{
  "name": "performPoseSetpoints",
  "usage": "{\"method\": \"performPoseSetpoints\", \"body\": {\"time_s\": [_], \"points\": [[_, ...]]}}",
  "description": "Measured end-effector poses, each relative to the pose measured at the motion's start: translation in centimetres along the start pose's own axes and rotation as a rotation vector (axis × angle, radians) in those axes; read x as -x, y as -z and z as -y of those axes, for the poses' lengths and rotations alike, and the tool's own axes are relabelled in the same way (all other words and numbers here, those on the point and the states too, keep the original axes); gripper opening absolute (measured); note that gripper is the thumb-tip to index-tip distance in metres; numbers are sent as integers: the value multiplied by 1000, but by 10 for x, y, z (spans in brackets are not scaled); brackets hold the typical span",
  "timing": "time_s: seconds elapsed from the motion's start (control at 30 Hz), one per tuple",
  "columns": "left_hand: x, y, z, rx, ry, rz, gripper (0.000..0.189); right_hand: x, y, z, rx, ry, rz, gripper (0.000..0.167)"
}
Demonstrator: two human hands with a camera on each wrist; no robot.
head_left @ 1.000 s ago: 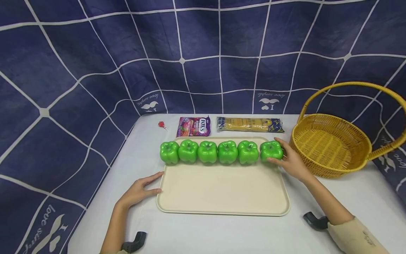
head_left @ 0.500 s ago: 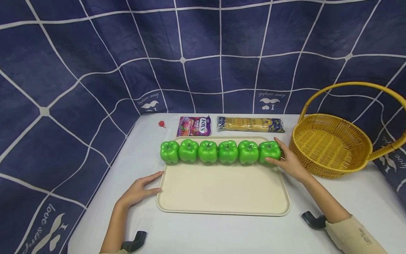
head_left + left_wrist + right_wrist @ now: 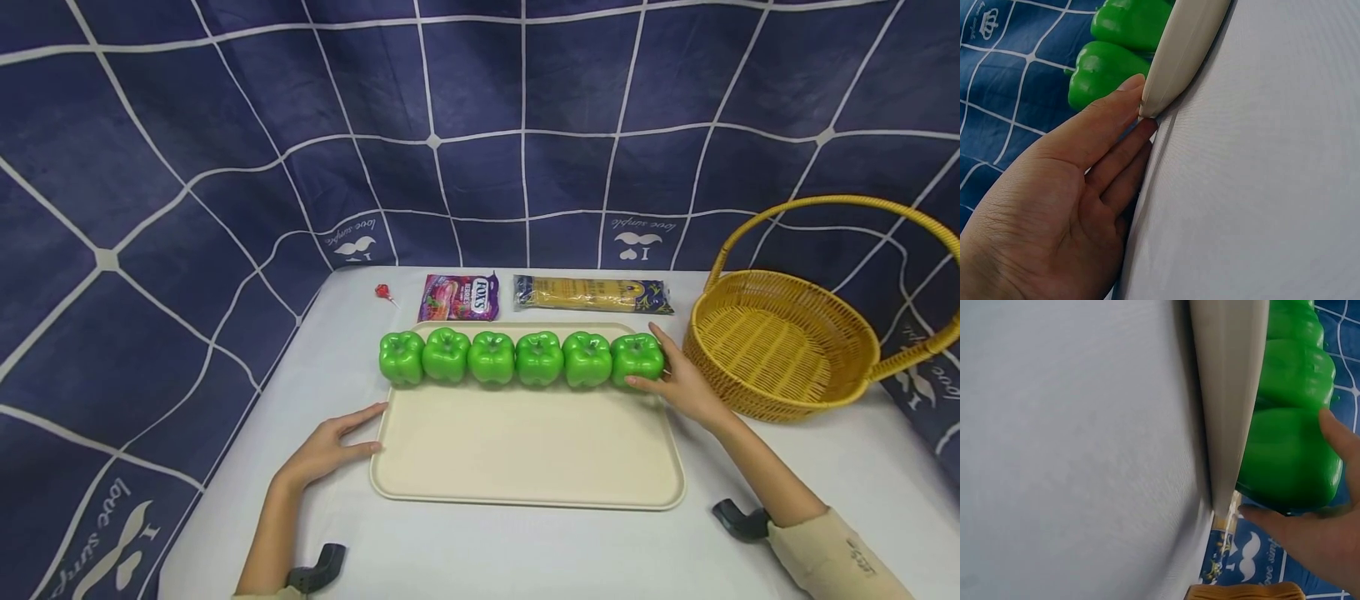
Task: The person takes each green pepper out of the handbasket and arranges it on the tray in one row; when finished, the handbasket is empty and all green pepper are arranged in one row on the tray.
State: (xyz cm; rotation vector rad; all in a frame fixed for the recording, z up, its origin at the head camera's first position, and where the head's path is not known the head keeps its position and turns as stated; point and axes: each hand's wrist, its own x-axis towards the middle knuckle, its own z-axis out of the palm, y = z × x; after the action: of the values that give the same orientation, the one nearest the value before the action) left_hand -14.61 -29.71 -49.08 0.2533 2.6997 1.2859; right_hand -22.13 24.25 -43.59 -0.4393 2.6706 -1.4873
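A row of several glossy green bell peppers (image 3: pixel 492 358) lies along the back of a cream tray (image 3: pixel 525 450), side by side. My right hand (image 3: pixel 686 387) holds the rightmost green bell pepper (image 3: pixel 637 354), thumb at its front and fingers behind it on the right; the right wrist view shows this bell pepper (image 3: pixel 1291 459) close against its neighbour. At the tray's left side, my left hand (image 3: pixel 322 454) touches the rim with spread, fairly straight fingers. In the left wrist view its fingertips (image 3: pixel 1132 82) are right at the tray edge (image 3: pixel 1175 65).
Behind the tray lie a red lollipop (image 3: pixel 383 292), a purple Fox's candy bag (image 3: pixel 459 298) and a long yellow-and-blue packet (image 3: pixel 592 294). A yellow wicker basket (image 3: pixel 757 408) with a tall handle stands to the right. Blue checked cloth (image 3: pixel 480 175) hangs behind the white table (image 3: pixel 525 550).
My right hand has slid the rightmost bell pepper slightly left, up against the row, then stayed there. The left hand has kept its place at the tray rim.
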Motion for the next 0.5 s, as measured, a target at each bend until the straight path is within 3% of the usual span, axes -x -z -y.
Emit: {"method": "performPoseSetpoints", "body": {"time_s": [0.13,0.27,0.5], "points": [[0,-1,1,17,-2,7,61,4,1,4,16,37,-9,103],[-1,0,0,22,6,10,61,5,5,-5,110,111,-69,105],[-1,1,-1,13,13,12,62,15,24,21,218,188,-165,91]]}}
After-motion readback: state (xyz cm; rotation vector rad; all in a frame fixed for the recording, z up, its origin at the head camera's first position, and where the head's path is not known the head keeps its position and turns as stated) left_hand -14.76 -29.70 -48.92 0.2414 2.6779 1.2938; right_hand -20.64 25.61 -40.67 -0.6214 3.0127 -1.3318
